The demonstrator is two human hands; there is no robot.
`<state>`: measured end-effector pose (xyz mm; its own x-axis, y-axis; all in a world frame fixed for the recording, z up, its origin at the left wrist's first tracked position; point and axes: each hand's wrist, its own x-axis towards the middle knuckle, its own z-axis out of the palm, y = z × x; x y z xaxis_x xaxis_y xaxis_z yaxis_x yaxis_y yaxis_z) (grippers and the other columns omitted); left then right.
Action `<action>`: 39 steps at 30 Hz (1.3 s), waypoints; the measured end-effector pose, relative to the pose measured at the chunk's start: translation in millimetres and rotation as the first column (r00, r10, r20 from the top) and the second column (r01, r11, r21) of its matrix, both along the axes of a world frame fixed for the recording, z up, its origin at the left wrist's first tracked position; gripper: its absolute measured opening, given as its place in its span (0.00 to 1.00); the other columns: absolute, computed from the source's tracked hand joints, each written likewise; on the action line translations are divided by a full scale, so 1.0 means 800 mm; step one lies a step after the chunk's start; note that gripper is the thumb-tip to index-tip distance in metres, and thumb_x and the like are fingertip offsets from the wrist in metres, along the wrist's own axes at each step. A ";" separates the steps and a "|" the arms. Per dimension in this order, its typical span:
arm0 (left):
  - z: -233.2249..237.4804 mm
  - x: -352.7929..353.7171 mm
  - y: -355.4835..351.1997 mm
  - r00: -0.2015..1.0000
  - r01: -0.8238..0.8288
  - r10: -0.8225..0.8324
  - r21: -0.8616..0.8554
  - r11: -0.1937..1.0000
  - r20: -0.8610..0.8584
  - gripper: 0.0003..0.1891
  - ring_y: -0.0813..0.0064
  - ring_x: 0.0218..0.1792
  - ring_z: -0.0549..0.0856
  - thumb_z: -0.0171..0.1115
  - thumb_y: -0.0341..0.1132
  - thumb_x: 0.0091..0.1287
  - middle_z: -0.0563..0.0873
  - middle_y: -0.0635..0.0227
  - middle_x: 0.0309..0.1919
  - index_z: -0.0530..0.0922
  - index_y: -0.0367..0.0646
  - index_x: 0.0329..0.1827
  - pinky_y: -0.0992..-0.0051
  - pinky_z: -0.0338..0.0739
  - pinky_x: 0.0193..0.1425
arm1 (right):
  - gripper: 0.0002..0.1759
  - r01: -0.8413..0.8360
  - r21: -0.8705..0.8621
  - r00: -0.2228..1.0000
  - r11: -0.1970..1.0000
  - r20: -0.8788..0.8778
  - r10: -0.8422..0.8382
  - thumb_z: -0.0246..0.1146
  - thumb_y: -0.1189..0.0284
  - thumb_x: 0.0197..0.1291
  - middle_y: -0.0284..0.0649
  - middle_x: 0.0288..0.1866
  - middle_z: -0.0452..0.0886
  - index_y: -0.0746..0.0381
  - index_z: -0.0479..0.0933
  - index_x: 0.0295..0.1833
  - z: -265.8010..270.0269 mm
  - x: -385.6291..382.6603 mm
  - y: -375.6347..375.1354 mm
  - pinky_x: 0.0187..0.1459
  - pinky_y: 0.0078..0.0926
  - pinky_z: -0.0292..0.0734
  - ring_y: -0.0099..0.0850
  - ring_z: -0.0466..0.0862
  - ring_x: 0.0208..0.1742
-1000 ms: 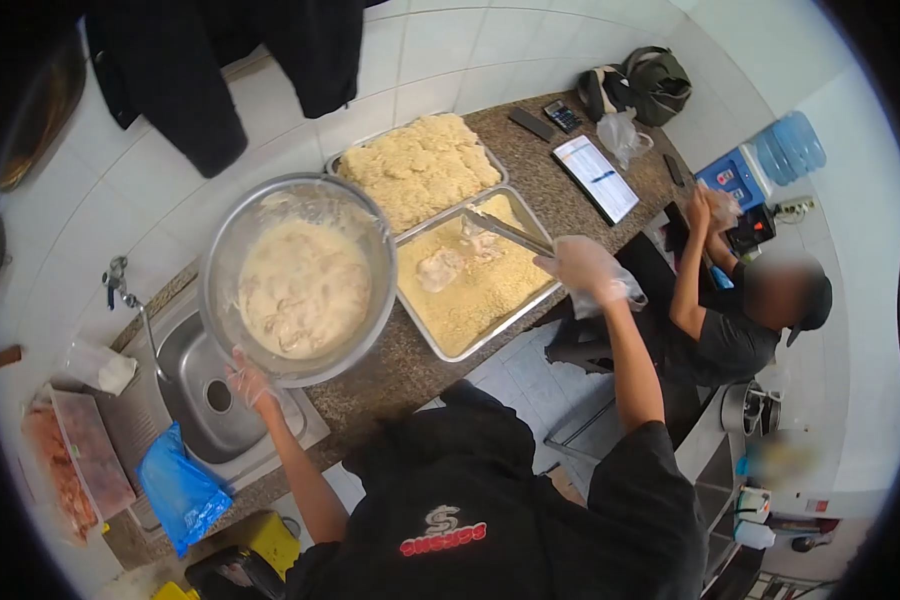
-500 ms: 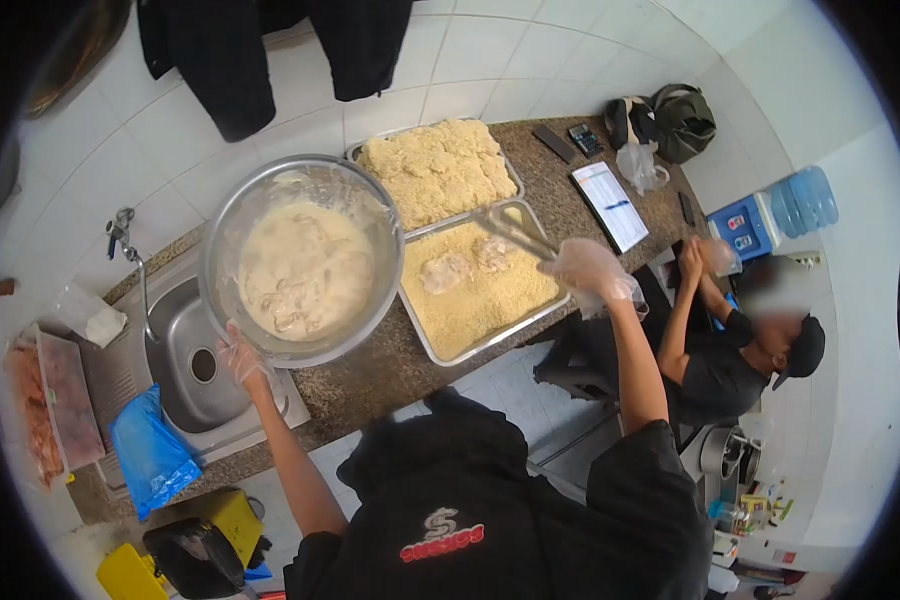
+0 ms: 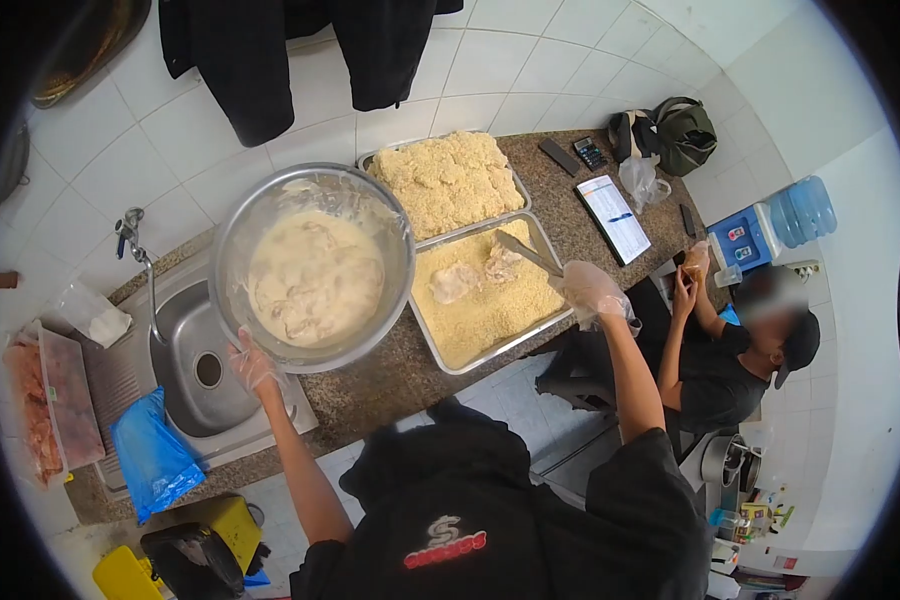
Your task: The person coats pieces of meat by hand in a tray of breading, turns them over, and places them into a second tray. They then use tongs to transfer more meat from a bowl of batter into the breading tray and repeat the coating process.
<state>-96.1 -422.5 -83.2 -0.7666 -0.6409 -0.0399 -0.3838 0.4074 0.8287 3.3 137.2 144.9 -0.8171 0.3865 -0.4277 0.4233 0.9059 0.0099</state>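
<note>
- The right hand [image 3: 590, 288], in a clear glove, lies at 3 o'clock of the crumb tray [image 3: 515, 341], closed around the handle of the tongs [image 3: 532, 256].
- Half a second ago the tongs were a blur over the tray's far edge; now they are sharp and lower, slanting from the hand toward 10 o'clock.
- Their tips are at the upper edge of the right piece of meat [image 3: 503, 264]; I cannot tell whether they pinch it.
- That piece sits toward 1 o'clock in the tray, and the left piece of meat [image 3: 455, 283] lies close beside it toward 9 o'clock. Both rest on the yellow crumbs [image 3: 505, 312], in much the same spots as half a second ago.
- The left hand [image 3: 257, 366], also gloved, has stayed at 7 o'clock of the big metal bowl [image 3: 235, 265], touching its side; I cannot tell whether the fingers grip the rim.
- The bowl, at 9 o'clock of the crumb tray, holds meat in pale batter [image 3: 315, 275], looking unchanged.
- At 11 o'clock, a second tray remains heaped with coated pieces [image 3: 445, 180].
- At 3 o'clock, beyond the right hand, a co-worker's hands [image 3: 683, 285] have changed pose.
</note>
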 end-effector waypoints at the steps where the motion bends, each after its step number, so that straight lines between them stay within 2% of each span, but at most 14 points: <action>1: -0.001 0.001 0.000 1.000 0.004 -0.004 -0.001 1.000 0.000 0.53 0.36 0.54 0.85 0.51 0.73 0.74 0.87 0.33 0.50 0.70 0.18 0.71 0.55 0.74 0.62 | 0.23 0.004 -0.001 1.000 1.000 0.000 -0.004 0.59 0.58 0.68 0.60 0.40 0.88 0.68 0.87 0.40 -0.002 0.001 -0.005 0.48 0.52 0.83 0.56 0.89 0.44; 4: 0.000 0.001 0.002 1.000 -0.028 0.028 0.011 1.000 -0.007 0.53 0.36 0.56 0.84 0.53 0.71 0.74 0.86 0.32 0.52 0.70 0.17 0.71 0.56 0.73 0.64 | 0.26 0.045 -0.023 0.998 0.999 -0.052 -0.046 0.59 0.56 0.67 0.61 0.41 0.87 0.71 0.86 0.41 -0.016 0.005 -0.017 0.50 0.51 0.82 0.56 0.89 0.45; 6: 0.000 0.001 0.000 0.998 0.019 -0.011 0.141 0.990 -0.060 0.52 0.36 0.59 0.83 0.55 0.70 0.73 0.85 0.30 0.55 0.70 0.17 0.71 0.56 0.72 0.66 | 0.26 -0.268 -0.034 0.956 0.963 0.111 0.270 0.59 0.54 0.66 0.62 0.44 0.87 0.70 0.86 0.43 -0.038 0.005 -0.023 0.52 0.50 0.82 0.57 0.89 0.47; 8: -0.004 -0.001 -0.001 0.999 0.024 -0.020 0.113 0.993 -0.034 0.52 0.36 0.60 0.82 0.55 0.70 0.73 0.84 0.30 0.57 0.69 0.18 0.71 0.56 0.72 0.67 | 0.26 -0.275 -0.052 0.949 0.960 0.146 0.279 0.60 0.54 0.66 0.63 0.46 0.87 0.69 0.87 0.45 -0.041 0.011 -0.036 0.53 0.50 0.82 0.57 0.89 0.49; 11: -0.028 -0.003 0.000 1.000 0.002 -0.003 0.084 0.996 0.014 0.52 0.38 0.62 0.81 0.55 0.69 0.74 0.82 0.31 0.61 0.67 0.18 0.73 0.57 0.71 0.70 | 0.26 0.060 0.017 0.998 0.998 0.004 -0.060 0.60 0.53 0.67 0.61 0.45 0.88 0.68 0.87 0.46 0.001 0.010 -0.074 0.54 0.50 0.83 0.54 0.90 0.50; 17: 0.004 0.003 0.003 0.999 0.039 -0.035 0.180 0.983 -0.027 0.50 0.44 0.64 0.81 0.54 0.67 0.76 0.82 0.35 0.65 0.61 0.21 0.78 0.61 0.72 0.70 | 0.32 -0.219 0.012 0.961 0.976 -0.169 0.218 0.63 0.47 0.70 0.60 0.32 0.86 0.69 0.85 0.35 0.069 -0.023 -0.163 0.45 0.50 0.83 0.53 0.90 0.37; 20: 0.031 0.008 0.009 0.997 0.077 -0.067 0.305 0.949 -0.044 0.49 0.45 0.63 0.83 0.55 0.65 0.77 0.83 0.37 0.63 0.62 0.21 0.78 0.62 0.75 0.67 | 0.30 -0.236 -0.033 0.972 0.971 -0.028 0.235 0.62 0.50 0.72 0.53 0.32 0.88 0.70 0.86 0.36 0.068 -0.064 -0.238 0.41 0.43 0.84 0.46 0.91 0.37; 23: 0.047 0.010 0.002 0.987 0.127 -0.141 0.170 0.977 0.074 0.45 0.48 0.58 0.86 0.56 0.63 0.77 0.86 0.40 0.59 0.66 0.22 0.75 0.61 0.76 0.64 | 0.21 -0.338 -0.045 0.936 0.940 0.087 0.341 0.62 0.59 0.67 0.47 0.29 0.88 0.68 0.86 0.35 -0.026 -0.100 -0.224 0.37 0.41 0.83 0.41 0.90 0.35; 25: 0.027 0.014 0.005 0.993 0.118 -0.114 0.203 0.972 -0.029 0.43 0.48 0.55 0.87 0.56 0.62 0.78 0.87 0.42 0.57 0.69 0.23 0.73 0.60 0.76 0.62 | 0.13 -0.669 0.499 0.593 0.551 -0.088 0.800 0.62 0.67 0.58 0.44 0.27 0.87 0.62 0.87 0.32 -0.155 -0.143 -0.196 0.35 0.40 0.81 0.41 0.89 0.32; 28: 0.049 0.019 0.011 0.993 0.100 -0.084 0.242 0.965 -0.078 0.40 0.49 0.51 0.87 0.56 0.61 0.78 0.89 0.44 0.54 0.73 0.25 0.69 0.59 0.77 0.59 | 0.10 -0.734 0.259 0.598 0.628 -0.193 0.778 0.61 0.69 0.50 0.48 0.29 0.88 0.60 0.88 0.29 -0.057 -0.153 -0.251 0.34 0.41 0.79 0.42 0.88 0.31; 30: 0.055 0.013 0.010 0.994 0.102 -0.089 0.258 0.961 -0.063 0.39 0.49 0.50 0.88 0.56 0.61 0.78 0.89 0.44 0.53 0.75 0.25 0.67 0.59 0.77 0.58 | 0.11 -0.809 0.247 0.545 0.534 -0.025 0.838 0.61 0.71 0.50 0.53 0.31 0.87 0.62 0.87 0.28 0.002 -0.160 -0.268 0.35 0.42 0.81 0.44 0.89 0.34; 32: 0.033 0.011 0.004 0.995 0.099 -0.091 0.227 0.969 -0.044 0.38 0.49 0.50 0.87 0.56 0.61 0.79 0.89 0.44 0.53 0.74 0.26 0.67 0.60 0.77 0.59 | 0.12 -0.800 0.177 0.599 0.574 0.170 0.782 0.61 0.70 0.52 0.55 0.29 0.87 0.64 0.88 0.29 0.022 -0.173 -0.261 0.36 0.43 0.82 0.45 0.90 0.34; 36: 0.038 0.008 0.009 0.988 0.091 -0.054 0.268 0.959 -0.143 0.38 0.49 0.50 0.87 0.57 0.60 0.79 0.89 0.43 0.53 0.75 0.25 0.66 0.60 0.77 0.59 | 0.12 -0.655 0.046 0.747 0.754 0.187 0.638 0.58 0.74 0.57 0.48 0.22 0.83 0.65 0.84 0.25 0.076 -0.173 -0.257 0.34 0.42 0.82 0.44 0.88 0.29; 39: 0.028 0.009 0.009 0.985 0.065 -0.017 0.281 0.957 -0.170 0.34 0.43 0.51 0.87 0.58 0.57 0.78 0.88 0.39 0.51 0.77 0.28 0.65 0.56 0.77 0.58 | 0.15 -0.853 0.148 0.511 0.500 0.043 0.859 0.60 0.69 0.65 0.43 0.19 0.79 0.63 0.81 0.25 0.070 -0.162 -0.217 0.32 0.38 0.82 0.39 0.86 0.26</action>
<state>-89.2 -415.2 -60.9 -0.8034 -0.5889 -0.0876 -0.2205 0.1576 0.9626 -126.5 -36.3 200.6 -0.7924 -0.4600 -0.4006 -0.5555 0.8155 0.1624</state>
